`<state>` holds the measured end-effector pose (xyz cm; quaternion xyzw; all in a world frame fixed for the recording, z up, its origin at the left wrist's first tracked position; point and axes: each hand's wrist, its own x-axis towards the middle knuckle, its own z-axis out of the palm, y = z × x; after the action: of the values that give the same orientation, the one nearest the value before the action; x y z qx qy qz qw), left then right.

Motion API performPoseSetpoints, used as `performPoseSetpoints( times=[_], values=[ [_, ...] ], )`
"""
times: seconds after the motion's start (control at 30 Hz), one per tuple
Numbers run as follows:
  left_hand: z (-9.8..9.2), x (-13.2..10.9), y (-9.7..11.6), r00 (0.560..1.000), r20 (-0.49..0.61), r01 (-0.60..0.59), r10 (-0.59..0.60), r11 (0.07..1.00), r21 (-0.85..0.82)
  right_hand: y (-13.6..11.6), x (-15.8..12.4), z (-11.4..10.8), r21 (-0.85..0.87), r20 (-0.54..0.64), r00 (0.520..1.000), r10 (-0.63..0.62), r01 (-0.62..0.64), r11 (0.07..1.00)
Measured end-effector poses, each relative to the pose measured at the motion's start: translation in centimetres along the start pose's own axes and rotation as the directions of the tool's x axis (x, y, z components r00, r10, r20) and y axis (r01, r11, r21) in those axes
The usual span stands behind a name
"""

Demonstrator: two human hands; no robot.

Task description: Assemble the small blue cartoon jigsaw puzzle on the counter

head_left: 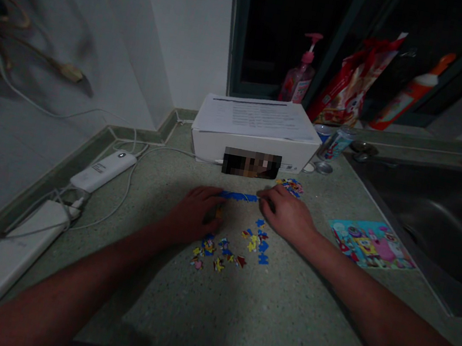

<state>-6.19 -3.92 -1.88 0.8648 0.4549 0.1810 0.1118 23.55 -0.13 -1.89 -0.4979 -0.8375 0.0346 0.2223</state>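
Note:
A narrow strip of joined blue jigsaw pieces [241, 197] lies flat on the counter between my hands. My left hand [192, 214] rests at its left end, fingers laid over that end and thumb held apart lower down. A bit of yellow shows beside those fingers, partly covered. At the strip's right end, the curled fingertips of my right hand [287, 210] grip the edge. Nearer to me lie loose jigsaw pieces [219, 264] in blue, yellow and red. Another group of loose pieces [265, 245] sits below my right hand. A pile of pieces [292, 186] is just behind it.
A white box [256, 133] with printed paper on top stands behind, a dark pixelated patch at its front. Right lies a colourful cartoon picture card [373, 244] beside the sink [440, 228]. Left are a white power bank [104, 168], a power strip [11, 253] and cables. A can [338, 144] stands back right.

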Motion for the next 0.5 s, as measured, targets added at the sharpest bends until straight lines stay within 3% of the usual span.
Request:
performPoseSetpoints(
  times=[0.5],
  values=[
    [-0.15, -0.02, 0.11, 1.0, 0.001, 0.011, -0.011, 1.0, -0.018, -0.14, -0.09, -0.18, -0.002, 0.003, 1.0, -0.003, 0.003, 1.0]
  ],
)
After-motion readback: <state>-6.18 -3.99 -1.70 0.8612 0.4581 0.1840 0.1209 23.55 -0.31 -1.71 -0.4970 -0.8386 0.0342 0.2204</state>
